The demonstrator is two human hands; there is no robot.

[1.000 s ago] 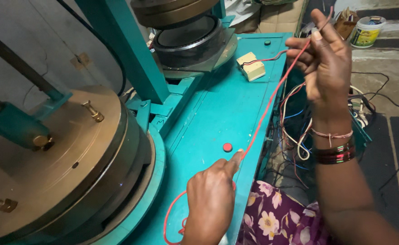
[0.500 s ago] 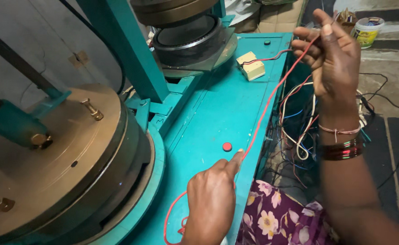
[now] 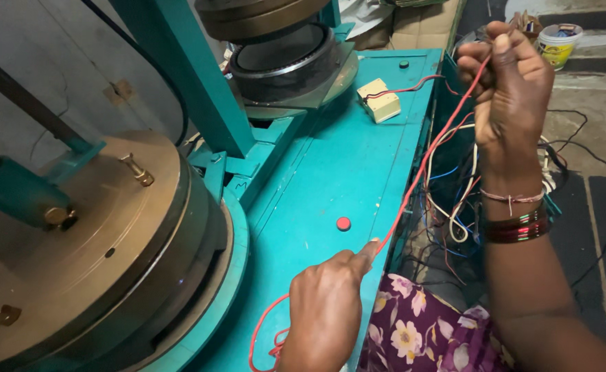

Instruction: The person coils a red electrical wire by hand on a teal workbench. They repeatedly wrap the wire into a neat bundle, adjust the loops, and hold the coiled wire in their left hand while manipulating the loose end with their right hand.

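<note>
Since the earlier frames the right hand (image 3: 509, 83) has drifted a little to the far side and closed tighter, so the red wire (image 3: 420, 169) it pulls now runs straighter and tauter than a second ago. That hand is curled into a loose fist on the far right, the wire pinched between thumb and forefinger, though the exact grip is partly hidden by the knuckles. From there the wire slants down and leftward along the right edge of the teal machine table (image 3: 330, 172) to the left hand (image 3: 327, 310), which has barely shifted: it sits near, fingers folded, thumb and forefinger tip pinching the wire just beside the small red button (image 3: 343, 223). Slack red loops hang below that hand at the near edge. At the far end of the table a cream switch box (image 3: 378, 100) lies with its own red lead. A tangle of coloured cables (image 3: 454, 200) hangs off the right side, and the round brass die (image 3: 82, 241) fills the near left. Judging by the tension, the length between the hands is being drawn out straight.
</note>
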